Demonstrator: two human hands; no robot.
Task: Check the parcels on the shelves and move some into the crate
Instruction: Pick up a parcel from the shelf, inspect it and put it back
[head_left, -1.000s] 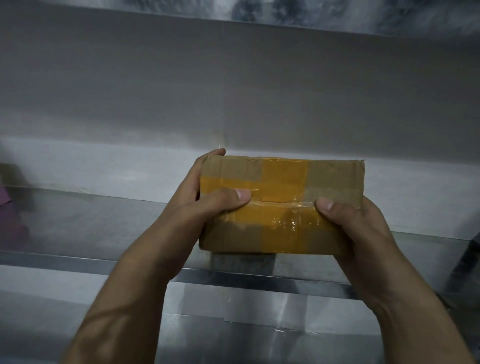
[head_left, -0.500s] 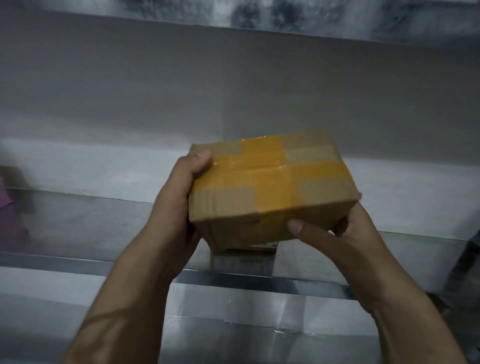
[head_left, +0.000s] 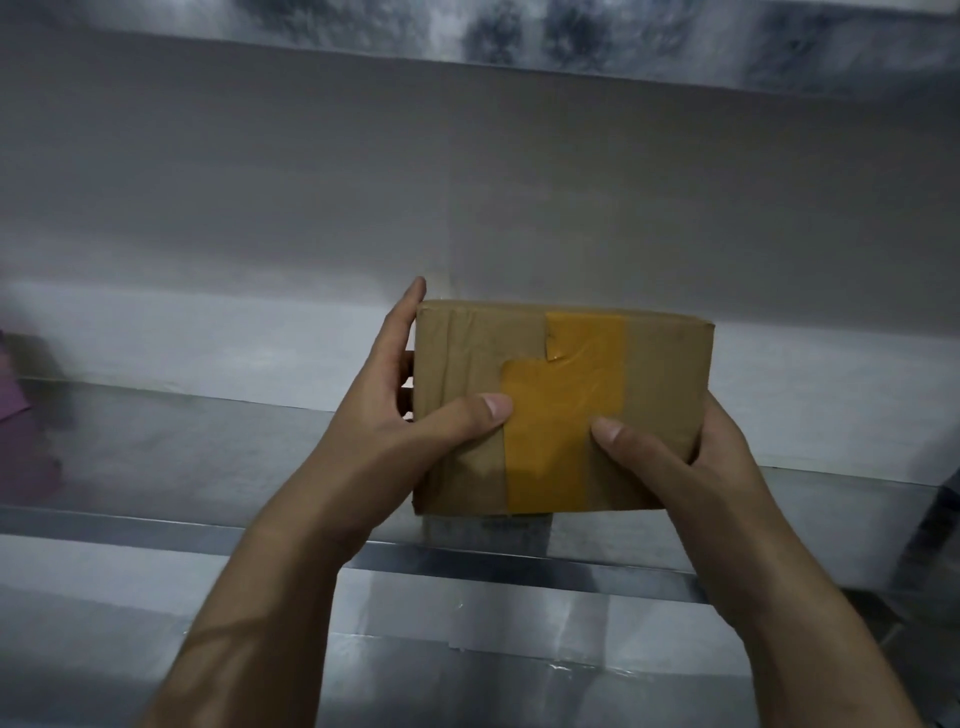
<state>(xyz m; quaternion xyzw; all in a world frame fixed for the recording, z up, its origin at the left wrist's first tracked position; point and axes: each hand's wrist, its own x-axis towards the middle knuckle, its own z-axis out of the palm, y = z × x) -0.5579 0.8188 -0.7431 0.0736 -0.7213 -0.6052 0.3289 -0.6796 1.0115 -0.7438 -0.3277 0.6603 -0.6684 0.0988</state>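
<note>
Taped cardboard parcel: gripped above metal shelf by left hand and right hand, fingers curled round its sides, thumbs pressed on its face.

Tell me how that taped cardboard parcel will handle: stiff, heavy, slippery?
Probably stiff: the parcel shows flat faces and straight edges. Likely light: the left hand and right hand hold it with thumbs and fingers. The glossy tape may be slick.

The parcel is a small, creased brown cardboard box with broad orange tape over its near face. It stands upright between the left hand and right hand, over the shelf's front edge, possibly touching it.
</note>
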